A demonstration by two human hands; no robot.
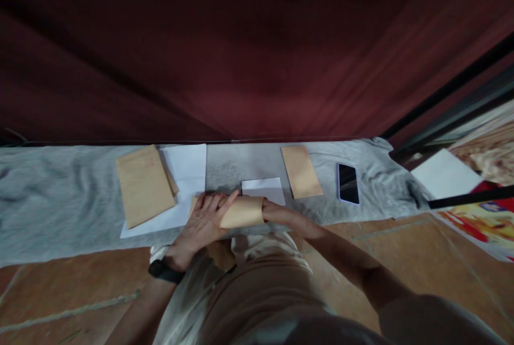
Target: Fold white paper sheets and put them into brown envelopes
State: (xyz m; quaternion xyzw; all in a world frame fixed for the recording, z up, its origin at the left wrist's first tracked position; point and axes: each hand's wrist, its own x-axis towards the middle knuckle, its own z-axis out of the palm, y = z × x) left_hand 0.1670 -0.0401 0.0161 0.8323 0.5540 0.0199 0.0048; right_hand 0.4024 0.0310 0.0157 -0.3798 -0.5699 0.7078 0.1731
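A brown paper envelope (243, 212) lies crosswise on the grey cloth in front of me, its right end bulging open. My left hand (208, 216) rests flat on its left part, fingers stretched out and pressing from above. At the right end, my right hand (273, 211) reaches into the mouth of the envelope; its fingers are hidden inside, so whether they hold anything does not show. Just behind the envelope, white folded paper (263, 188) lies partly covered by it. Another brown envelope (302, 171) lies flat farther right.
Stacked brown envelopes (145, 187) lie at left over large white sheets (188, 168). A phone (348, 183) rests at right on the grey cloth (60, 195). Dark red fabric (241, 66) rises behind the narrow surface. A black metal bar (469, 197) crosses at far right.
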